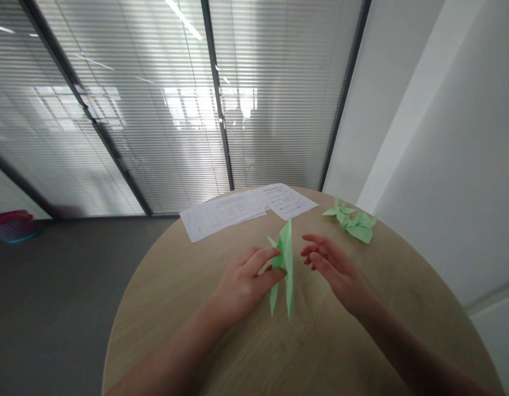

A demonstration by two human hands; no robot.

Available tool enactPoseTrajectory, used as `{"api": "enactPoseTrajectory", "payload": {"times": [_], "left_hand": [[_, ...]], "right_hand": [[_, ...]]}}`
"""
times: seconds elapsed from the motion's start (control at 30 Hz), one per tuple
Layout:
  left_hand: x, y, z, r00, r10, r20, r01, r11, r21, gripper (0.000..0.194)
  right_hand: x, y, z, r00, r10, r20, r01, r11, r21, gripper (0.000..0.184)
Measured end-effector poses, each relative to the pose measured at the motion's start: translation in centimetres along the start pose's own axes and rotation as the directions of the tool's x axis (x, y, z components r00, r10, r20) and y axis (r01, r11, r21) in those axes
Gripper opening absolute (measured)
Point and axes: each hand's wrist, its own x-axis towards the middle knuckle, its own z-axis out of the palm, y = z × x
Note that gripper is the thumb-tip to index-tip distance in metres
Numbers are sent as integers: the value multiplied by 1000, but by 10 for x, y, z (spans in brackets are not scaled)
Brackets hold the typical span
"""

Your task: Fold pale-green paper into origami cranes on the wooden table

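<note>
Between the thumb and fingers of my left hand point(248, 280) is a light green folded paper point(290, 275), held upright above the table. It has long pointed flaps reaching up and down, and a small point sticks out at its upper left. Part of the paper is hidden behind my fingers. My right hand point(330, 267) hovers just to the right of it, touching nothing, with its fingers apart and slightly curled.
Several green folded paper pieces point(359, 226) lie at the table's right rear. Printed sheets point(225, 213) overlap at the back of the round wooden table point(155, 330). A basket point(15, 226) stands on the floor at far left. Behind are glass panels with blinds point(279, 137).
</note>
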Motion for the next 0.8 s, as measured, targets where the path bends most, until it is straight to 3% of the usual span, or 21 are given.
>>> {"api": "enactPoseTrajectory", "payload": {"times": [0.17, 0.3, 0.4, 0.5, 0.6, 0.8], "left_hand": [[6, 14, -1, 994, 90, 62, -87, 995, -51, 12], [7, 17, -2, 996, 66, 67, -60, 995, -85, 13], [5, 14, -1, 1000, 22, 19, -20, 991, -136, 18], [2, 11, 0, 998, -62, -15, 57, 968, -243, 30], [0, 12, 2, 983, -179, 28, 178, 922, -343, 32], [-2, 20, 13, 906, -401, 137, 418, 791, -447, 36]], "right_hand": [[-8, -5, 23, 996, 92, -9, -91, 991, 94, 58], [-7, -5, 26, 986, 167, -28, -159, 967, 198, 63], [-5, -5, 22, 989, 144, -33, -131, 958, 255, 65], [-4, -5, 18, 996, 85, -39, -72, 961, 267, 66], [-5, -4, 17, 1000, 25, -8, -22, 964, 266, 64], [-12, 2, 25, 998, -50, 32, 41, 968, 248, 77]]}}
